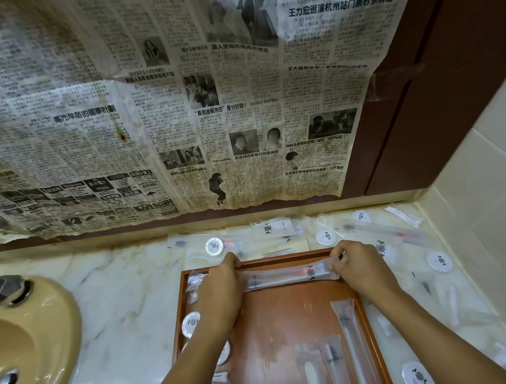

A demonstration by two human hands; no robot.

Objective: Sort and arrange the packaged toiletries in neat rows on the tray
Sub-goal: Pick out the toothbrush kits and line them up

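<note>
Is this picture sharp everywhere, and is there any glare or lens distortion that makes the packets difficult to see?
Head view: wide-angle lens bends the counter edge and wall; glare on the clear toothbrush packet held by left hand and right hand; sheen on the tray; far packets beyond it are soft.

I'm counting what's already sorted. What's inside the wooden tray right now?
The wooden tray holds a long packet pinched by both hands, more long packets at right, round packets at left. The left arm covers others.
</note>
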